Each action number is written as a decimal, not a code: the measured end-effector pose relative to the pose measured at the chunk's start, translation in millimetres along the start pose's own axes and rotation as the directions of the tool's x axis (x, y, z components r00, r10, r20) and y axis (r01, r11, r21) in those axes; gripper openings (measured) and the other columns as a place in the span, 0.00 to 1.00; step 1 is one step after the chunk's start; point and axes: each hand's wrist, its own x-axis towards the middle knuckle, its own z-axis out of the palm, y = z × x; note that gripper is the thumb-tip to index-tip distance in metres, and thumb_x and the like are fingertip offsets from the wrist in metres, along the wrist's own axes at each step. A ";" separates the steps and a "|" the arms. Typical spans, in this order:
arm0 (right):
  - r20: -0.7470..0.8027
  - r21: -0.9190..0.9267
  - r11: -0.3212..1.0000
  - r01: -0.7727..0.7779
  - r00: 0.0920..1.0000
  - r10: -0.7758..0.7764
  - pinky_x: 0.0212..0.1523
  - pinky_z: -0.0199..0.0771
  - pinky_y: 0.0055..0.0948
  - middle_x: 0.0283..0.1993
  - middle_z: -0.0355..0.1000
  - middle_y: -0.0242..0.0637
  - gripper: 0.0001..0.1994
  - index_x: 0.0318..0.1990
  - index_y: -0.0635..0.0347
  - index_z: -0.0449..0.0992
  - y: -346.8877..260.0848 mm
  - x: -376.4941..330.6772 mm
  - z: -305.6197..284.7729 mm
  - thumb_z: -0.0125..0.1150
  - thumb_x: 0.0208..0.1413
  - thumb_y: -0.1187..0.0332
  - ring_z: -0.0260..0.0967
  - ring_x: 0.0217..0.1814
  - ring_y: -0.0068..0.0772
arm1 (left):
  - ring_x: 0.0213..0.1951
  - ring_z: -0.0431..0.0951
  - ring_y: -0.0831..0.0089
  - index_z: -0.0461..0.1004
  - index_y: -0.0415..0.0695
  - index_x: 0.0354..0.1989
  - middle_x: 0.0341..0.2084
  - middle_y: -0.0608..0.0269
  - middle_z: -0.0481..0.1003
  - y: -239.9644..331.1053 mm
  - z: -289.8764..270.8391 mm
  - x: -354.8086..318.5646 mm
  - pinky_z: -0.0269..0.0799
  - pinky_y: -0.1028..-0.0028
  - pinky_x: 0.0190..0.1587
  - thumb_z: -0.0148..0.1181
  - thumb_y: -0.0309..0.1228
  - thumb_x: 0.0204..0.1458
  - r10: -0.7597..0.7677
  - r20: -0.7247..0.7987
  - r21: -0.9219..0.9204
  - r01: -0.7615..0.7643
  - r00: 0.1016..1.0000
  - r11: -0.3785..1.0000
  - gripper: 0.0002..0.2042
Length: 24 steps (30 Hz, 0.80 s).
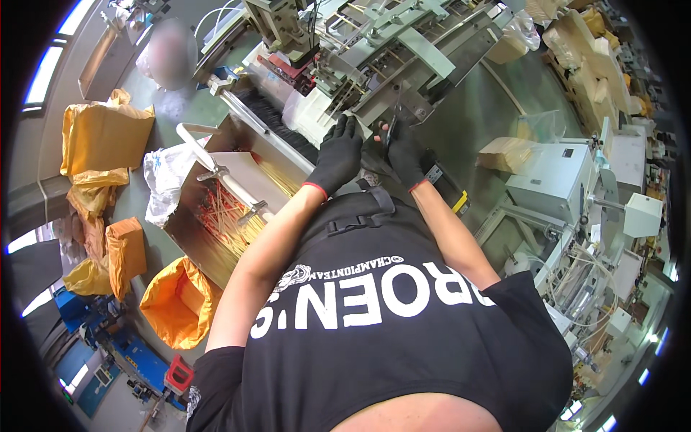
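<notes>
Both my hands wear black gloves and reach forward to the front of a grey-green machine. My left hand rests with its fingers apart on the machine's edge, just right of a black brush strip. My right hand is close beside it, its fingers closed around a thin dark tool that points up toward the machine's metal plates. Left of my left arm lies a steel trough filled with thin yellow and red-tipped sticks.
Orange sacks and an open orange bag lie on the floor at the left, beside a white plastic bag. A grey cabinet with tubing stands at the right. Cardboard boxes are stacked at the far right.
</notes>
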 end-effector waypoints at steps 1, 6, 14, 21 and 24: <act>-0.020 -0.005 0.998 -0.060 0.998 0.060 0.31 0.73 0.25 0.34 0.69 0.36 0.07 0.38 0.65 0.68 0.7 4.6 2.5 0.51 0.50 0.79 0.68 0.33 0.27 | 0.61 0.55 0.50 0.72 0.38 0.35 0.57 0.43 0.58 -2.2 2.6 -1.0 0.61 0.60 0.55 0.51 0.28 0.44 0.013 0.043 0.033 -0.014 0.999 0.999 0.11; -0.021 -0.368 0.930 -0.006 1.000 -0.002 0.27 0.68 0.25 0.29 0.68 0.33 0.09 0.34 0.64 0.69 5.9 18.1 14.4 0.61 0.45 0.75 0.67 0.28 0.26 | 0.62 0.52 0.50 0.71 0.37 0.39 0.59 0.44 0.56 -12.3 5.4 -2.7 0.53 0.58 0.60 0.48 0.23 0.40 0.067 0.077 0.008 -0.068 0.995 0.998 0.15; -0.175 -0.421 0.901 -0.109 0.984 0.037 0.23 0.65 0.28 0.22 0.69 0.33 0.10 0.28 0.63 0.70 -1.2 30.1 21.5 0.65 0.40 0.71 0.66 0.22 0.26 | 0.61 0.55 0.52 0.71 0.38 0.35 0.57 0.47 0.60 -20.4 7.5 -1.7 0.60 0.61 0.56 0.50 0.25 0.43 -0.025 0.002 -0.257 0.024 1.000 0.966 0.10; -0.180 -0.447 0.892 -0.063 0.983 -0.021 0.23 0.63 0.33 0.21 0.69 0.35 0.12 0.24 0.63 0.69 -9.0 26.7 25.9 0.69 0.36 0.69 0.62 0.20 0.29 | 0.57 0.61 0.52 0.71 0.44 0.24 0.55 0.47 0.62 -21.0 9.3 4.1 0.65 0.63 0.51 0.53 0.25 0.41 -0.041 -0.129 -0.261 0.006 0.991 0.965 0.02; -0.131 -0.574 0.819 -0.019 0.989 -0.069 0.23 0.64 0.33 0.19 0.68 0.36 0.12 0.22 0.63 0.68 -3.9 29.0 22.9 0.68 0.36 0.70 0.63 0.20 0.30 | 0.56 0.62 0.52 0.71 0.44 0.23 0.55 0.48 0.62 -19.9 6.7 7.6 0.65 0.63 0.51 0.53 0.25 0.40 -0.064 -0.120 -0.276 0.029 0.991 0.961 0.02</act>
